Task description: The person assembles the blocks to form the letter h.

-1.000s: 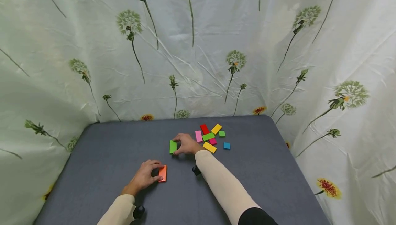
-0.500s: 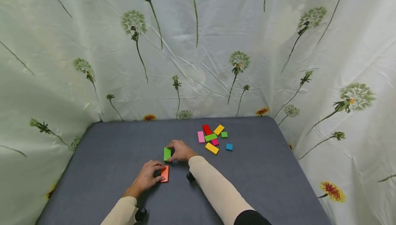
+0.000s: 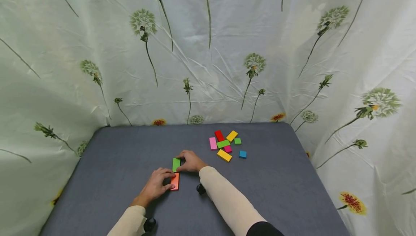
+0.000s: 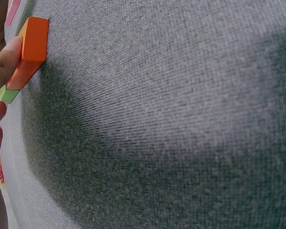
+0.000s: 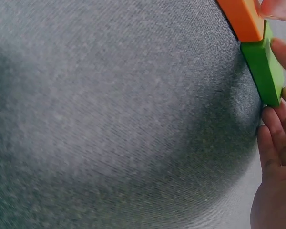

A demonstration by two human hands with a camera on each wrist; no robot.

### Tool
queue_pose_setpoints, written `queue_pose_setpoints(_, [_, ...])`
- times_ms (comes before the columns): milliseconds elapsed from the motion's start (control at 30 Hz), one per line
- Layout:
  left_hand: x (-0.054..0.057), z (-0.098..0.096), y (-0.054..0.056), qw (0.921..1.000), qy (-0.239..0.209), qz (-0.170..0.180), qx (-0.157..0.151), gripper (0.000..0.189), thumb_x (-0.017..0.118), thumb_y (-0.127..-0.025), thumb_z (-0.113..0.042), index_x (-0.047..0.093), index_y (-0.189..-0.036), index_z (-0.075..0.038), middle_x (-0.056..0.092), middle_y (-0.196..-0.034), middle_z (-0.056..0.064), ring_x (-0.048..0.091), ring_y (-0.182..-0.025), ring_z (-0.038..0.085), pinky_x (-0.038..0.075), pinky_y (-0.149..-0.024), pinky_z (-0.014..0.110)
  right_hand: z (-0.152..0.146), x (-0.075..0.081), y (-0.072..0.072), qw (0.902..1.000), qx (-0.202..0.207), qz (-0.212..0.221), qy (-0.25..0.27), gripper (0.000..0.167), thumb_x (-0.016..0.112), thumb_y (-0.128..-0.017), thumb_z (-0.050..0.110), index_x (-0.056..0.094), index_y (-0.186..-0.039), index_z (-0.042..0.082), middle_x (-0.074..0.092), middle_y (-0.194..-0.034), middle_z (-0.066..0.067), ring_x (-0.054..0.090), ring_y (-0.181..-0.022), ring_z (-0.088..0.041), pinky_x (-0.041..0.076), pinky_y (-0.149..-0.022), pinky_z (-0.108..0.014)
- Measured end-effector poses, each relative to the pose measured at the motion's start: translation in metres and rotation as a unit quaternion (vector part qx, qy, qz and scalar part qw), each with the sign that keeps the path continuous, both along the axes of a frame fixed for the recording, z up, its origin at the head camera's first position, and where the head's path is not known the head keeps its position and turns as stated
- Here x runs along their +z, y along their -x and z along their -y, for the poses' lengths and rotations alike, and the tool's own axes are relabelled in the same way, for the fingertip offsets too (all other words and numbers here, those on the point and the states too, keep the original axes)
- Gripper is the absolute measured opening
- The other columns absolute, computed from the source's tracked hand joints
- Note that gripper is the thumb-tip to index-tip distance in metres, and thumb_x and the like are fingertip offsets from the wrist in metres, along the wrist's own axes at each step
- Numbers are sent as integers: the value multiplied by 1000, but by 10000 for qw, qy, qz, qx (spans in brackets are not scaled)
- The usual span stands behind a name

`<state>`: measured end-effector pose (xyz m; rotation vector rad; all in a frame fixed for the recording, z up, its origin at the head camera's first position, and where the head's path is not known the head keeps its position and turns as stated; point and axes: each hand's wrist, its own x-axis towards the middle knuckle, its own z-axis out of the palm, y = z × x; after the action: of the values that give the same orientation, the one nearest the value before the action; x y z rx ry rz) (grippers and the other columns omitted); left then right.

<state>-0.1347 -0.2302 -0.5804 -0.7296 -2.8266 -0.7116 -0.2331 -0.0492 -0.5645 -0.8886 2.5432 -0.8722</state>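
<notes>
Green block (image 3: 176, 164), pinched in the right hand (image 3: 191, 162), abuts the orange block (image 3: 176, 181) the left hand (image 3: 156, 183) grips, an apparent lining-up step likely calling next for gentle release.

A gray cloth-covered table (image 3: 276, 192) stands before a pale, creased curtain (image 3: 214, 8) printed with dandelions (image 3: 255, 62), green stalks and red-and-yellow flowers (image 3: 353, 202), hanging at the back and both sides. Toward the table's far edge, right of center, lies a cluster of colored blocks: a red block (image 3: 219, 135), a pink block (image 3: 213, 144), a long green block (image 3: 223, 144), a magenta block (image 3: 228, 149) and two yellow blocks (image 3: 224, 156), with a small green block (image 3: 238, 141) and a blue block (image 3: 242, 154) at right
</notes>
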Motion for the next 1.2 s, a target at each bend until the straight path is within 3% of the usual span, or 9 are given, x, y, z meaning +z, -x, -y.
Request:
queue_pose_setpoints(333, [-2,-1,1,9999,-64,31,100,31,86,-69,-16,73,-96,-7,66,-101,1,56,-92,19,43,-82,43,-1,-4,-3,9998,-45,-215,-9,45,80,-80,25,67,-120,8,66,-112,-2,59,-105,-12,43,-94,-25])
queue_pose_setpoints(633, [-3,0,2,9999,-106,-62,31,32,86,-68,-17,74,-96,-7,67,-100,2,57,-90,19,44,-81,43,0,-4,-6,9997,-223,-10,51,45,80,-80,23,67,-120,9,66,-113,-1,59,-106,-12,43,-95,-26])
queue_pose_setpoints(967, [-2,-3,1,9998,-55,-49,174,33,87,-66,-17,74,-95,-8,67,-99,0,57,-90,19,44,-81,43,0,-3,-6,9994,-323,58,55,45,80,-79,22,67,-121,9,65,-114,-1,58,-106,-12,43,-95,-26])
queue_pose_setpoints(1200, [-1,-2,0,9997,-31,102,231,34,87,-67,-18,74,-96,-7,67,-101,2,58,-93,21,44,-84,45,-13,0,-5,9982,-286,150,501,50,80,-80,21,63,-126,8,62,-115,-5,57,-106,-16,45,-92,-29])
